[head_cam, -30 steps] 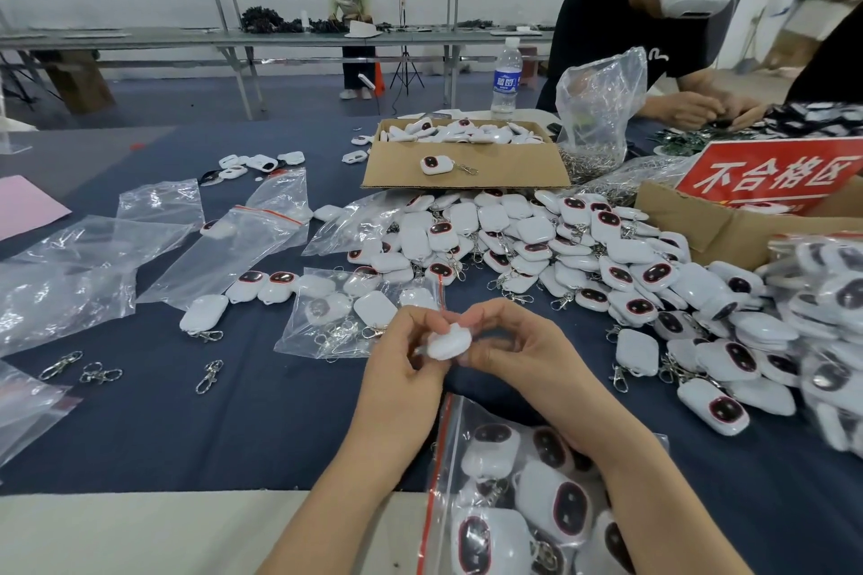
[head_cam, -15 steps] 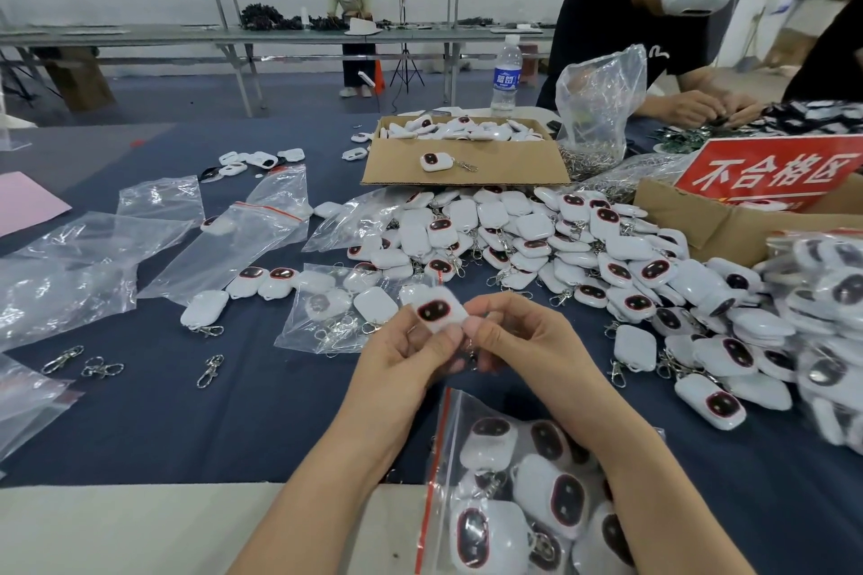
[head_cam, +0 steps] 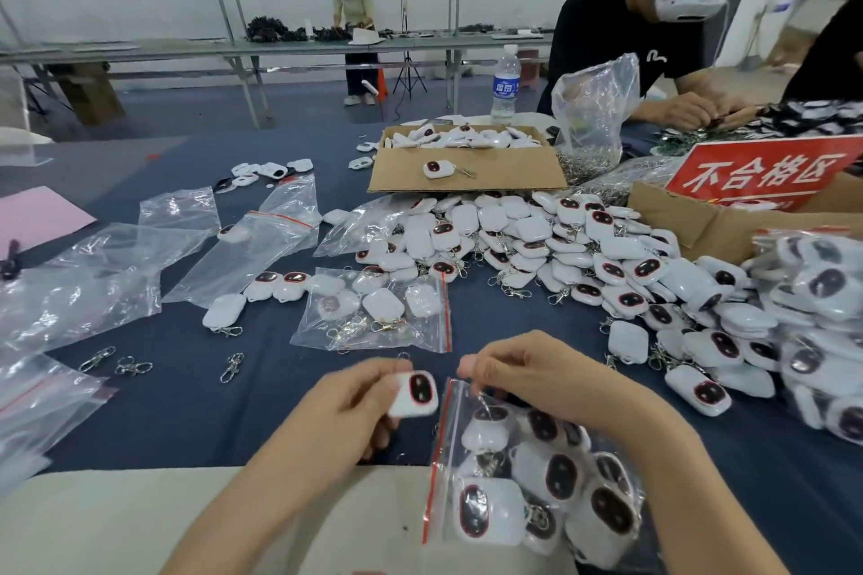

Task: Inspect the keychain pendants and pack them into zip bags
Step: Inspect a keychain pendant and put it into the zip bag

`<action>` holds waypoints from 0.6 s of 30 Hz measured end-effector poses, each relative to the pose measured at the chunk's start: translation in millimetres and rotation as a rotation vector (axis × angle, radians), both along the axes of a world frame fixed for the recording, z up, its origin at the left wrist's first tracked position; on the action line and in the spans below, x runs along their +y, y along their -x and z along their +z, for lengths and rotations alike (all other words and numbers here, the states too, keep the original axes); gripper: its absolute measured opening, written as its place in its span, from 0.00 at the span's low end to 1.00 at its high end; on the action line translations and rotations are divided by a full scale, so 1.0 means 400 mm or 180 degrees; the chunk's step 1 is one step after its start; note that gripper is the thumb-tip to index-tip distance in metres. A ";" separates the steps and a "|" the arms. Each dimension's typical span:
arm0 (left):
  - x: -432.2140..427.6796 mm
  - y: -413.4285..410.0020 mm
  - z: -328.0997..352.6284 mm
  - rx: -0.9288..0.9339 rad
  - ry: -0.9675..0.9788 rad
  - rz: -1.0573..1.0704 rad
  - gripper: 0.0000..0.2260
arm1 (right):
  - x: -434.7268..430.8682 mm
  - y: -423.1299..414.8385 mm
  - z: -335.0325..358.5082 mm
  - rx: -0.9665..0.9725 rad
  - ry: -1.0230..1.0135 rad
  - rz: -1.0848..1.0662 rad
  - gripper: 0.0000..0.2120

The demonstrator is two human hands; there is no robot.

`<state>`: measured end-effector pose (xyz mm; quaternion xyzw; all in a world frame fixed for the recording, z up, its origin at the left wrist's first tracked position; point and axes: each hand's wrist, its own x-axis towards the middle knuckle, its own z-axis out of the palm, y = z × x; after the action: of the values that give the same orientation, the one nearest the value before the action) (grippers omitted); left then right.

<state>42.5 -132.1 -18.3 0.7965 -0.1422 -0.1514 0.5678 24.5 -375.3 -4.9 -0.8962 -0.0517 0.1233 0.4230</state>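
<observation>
**Pendant held at the mouth of the zip bag**

The pendant (head_cam: 415,393) sits in the left hand (head_cam: 350,406), fingers curled round its white body, dark red-rimmed face up. It is just beside the red zip edge of the near zip bag (head_cam: 439,444); whether they touch, I cannot tell. The right hand (head_cam: 527,376) pinches the bag's upper edge, lifting it. The hands are close together but apart. The bag, already holding many pendants, lies over the near edge of the blue cloth (head_cam: 187,411), where a pale table border (head_cam: 93,518) begins.

Bare cloth lies to the left of the hands, with only loose clasps (head_cam: 231,367) on it. Just beyond the hands lies a second filled bag (head_cam: 446,313). Further back spreads the loose pile of pendants (head_cam: 537,243), reaching a cardboard box (head_cam: 467,175). To the right, pendants and stacked filled bags (head_cam: 822,294) crowd in near the right forearm. Empty bags (head_cam: 93,275) cover the far left.
</observation>
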 end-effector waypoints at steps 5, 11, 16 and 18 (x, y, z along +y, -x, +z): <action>-0.011 0.072 0.008 0.0391 0.0024 -0.0067 0.05 | 0.019 0.019 0.028 0.0201 -0.0023 0.0202 0.25; -0.074 0.117 0.046 0.0196 0.0209 -0.0280 0.08 | 0.024 0.058 0.052 -0.0117 -0.0237 -0.0034 0.07; -0.092 0.169 0.150 -0.0325 0.0490 -0.0245 0.17 | 0.024 0.113 0.109 -0.1122 -0.0811 -0.0752 0.09; -0.094 0.190 0.192 -0.1011 0.0605 -0.0004 0.19 | 0.029 0.137 0.147 -0.1531 -0.1365 -0.1044 0.10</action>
<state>-33.3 -169.7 58.7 0.7530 -0.2443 -0.0099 0.6109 -30.1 -363.6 54.0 -0.7869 -0.0299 -0.1743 0.5913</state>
